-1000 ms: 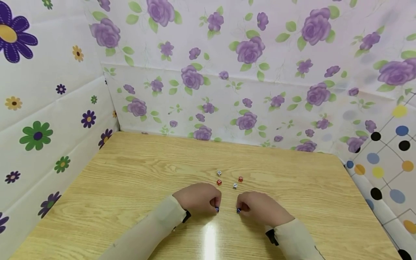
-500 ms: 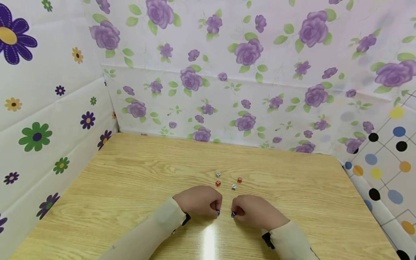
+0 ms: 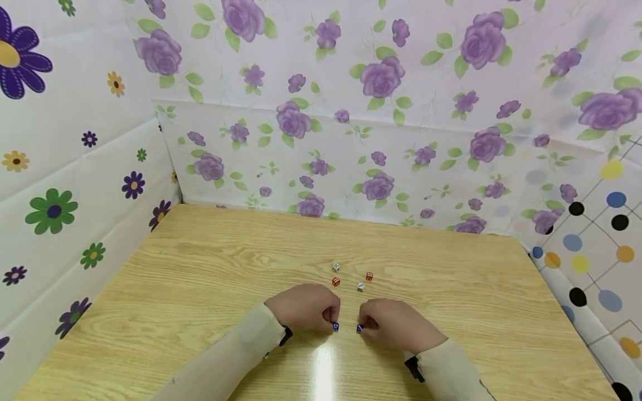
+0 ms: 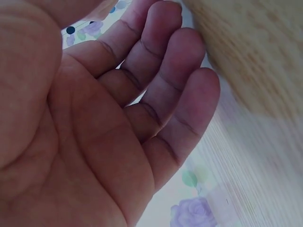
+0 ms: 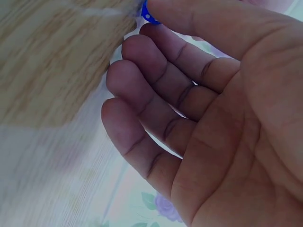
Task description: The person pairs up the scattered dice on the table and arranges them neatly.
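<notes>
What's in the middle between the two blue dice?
Only bare wooden table. The head view shows the gap between the blue die the left hand pinches and the other blue die, pinched by the right hand.

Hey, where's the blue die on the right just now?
In the head view's lower middle, the right hand pinches that blue die, just right of the other blue die, which the left hand pinches.

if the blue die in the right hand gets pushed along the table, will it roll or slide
The blue die in the right hand is small, so it's probably light and easily nudged. Its cube shape suggests it would slide or tumble rather than roll smoothly. The table shows a glossy reflection, so it may skid fairly readily.
</notes>
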Tool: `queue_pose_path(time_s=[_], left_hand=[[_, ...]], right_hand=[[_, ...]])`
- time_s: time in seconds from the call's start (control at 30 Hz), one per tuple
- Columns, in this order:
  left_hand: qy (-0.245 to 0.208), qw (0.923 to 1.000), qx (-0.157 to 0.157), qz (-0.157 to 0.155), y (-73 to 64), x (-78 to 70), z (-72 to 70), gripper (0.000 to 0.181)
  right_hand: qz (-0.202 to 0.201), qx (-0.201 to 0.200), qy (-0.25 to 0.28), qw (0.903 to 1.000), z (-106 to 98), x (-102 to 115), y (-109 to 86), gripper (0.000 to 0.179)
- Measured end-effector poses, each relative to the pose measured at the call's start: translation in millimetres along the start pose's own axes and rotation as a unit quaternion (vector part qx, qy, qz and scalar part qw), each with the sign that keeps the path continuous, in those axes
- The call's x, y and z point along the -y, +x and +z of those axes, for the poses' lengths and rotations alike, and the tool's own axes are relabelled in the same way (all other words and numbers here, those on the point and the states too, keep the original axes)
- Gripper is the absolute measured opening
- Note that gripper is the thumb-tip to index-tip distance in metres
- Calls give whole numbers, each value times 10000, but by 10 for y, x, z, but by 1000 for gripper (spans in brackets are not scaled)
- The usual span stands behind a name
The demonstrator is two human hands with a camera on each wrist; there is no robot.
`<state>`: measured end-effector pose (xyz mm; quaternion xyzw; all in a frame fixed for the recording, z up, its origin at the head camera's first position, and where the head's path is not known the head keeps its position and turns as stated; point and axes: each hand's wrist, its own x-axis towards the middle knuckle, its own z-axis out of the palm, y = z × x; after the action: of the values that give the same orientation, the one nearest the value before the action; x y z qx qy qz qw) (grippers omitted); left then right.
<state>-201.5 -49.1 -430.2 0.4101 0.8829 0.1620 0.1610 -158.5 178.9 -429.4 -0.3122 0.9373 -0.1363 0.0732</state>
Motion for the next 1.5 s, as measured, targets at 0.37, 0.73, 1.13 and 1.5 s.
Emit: queue_pose_path(time_s=[0.37, 0.73, 1.13, 1.5], left_hand=[[34, 10000, 19, -32, -2, -55, 4, 14], [64, 10000, 45, 13, -6, -81, 1, 15], [70, 10000, -1, 2, -17, -75, 21, 15], [49, 10000, -15, -10, -16, -72, 33, 16]], right_hand=[[-108, 26, -22, 9999, 25, 19, 20, 14], [-179, 72, 52, 9998, 21, 67, 28, 14], [-211, 9, 31, 9998, 16, 66, 17, 16], [-241, 34, -11, 9997, 54, 42, 42, 14]])
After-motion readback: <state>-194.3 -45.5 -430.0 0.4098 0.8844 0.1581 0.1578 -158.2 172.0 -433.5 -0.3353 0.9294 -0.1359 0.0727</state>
